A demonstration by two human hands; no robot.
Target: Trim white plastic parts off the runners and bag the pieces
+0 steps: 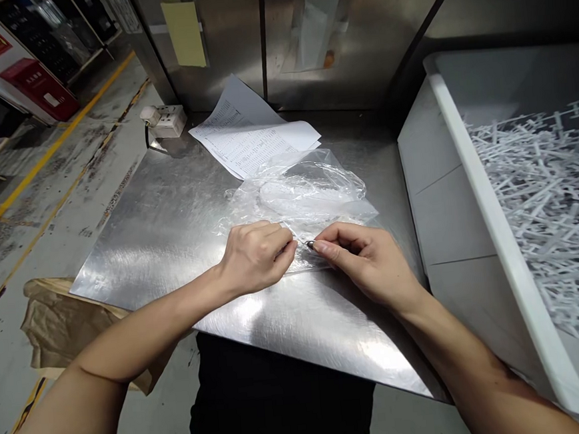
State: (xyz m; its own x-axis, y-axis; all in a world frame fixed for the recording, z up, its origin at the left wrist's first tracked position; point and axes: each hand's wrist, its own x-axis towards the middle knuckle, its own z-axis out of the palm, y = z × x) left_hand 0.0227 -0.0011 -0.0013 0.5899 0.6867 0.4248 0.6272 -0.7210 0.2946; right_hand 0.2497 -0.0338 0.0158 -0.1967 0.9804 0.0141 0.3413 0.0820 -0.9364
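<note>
Over the metal table, my left hand is closed in a pinch with a thin white piece poking out at its fingertips. My right hand pinches a small dark, shiny metal piece between thumb and forefinger; most of it is hidden by the fingers. The two sets of fingertips are close together, a small gap apart. Beneath and behind them a clear plastic bag lies crumpled, with whitish contents that I cannot make out.
Printed sheets lie behind the bag. A power socket block with a plug sits at the table's back left corner. On the right a white bin holds many white plastic pieces. A brown paper bag is at the left.
</note>
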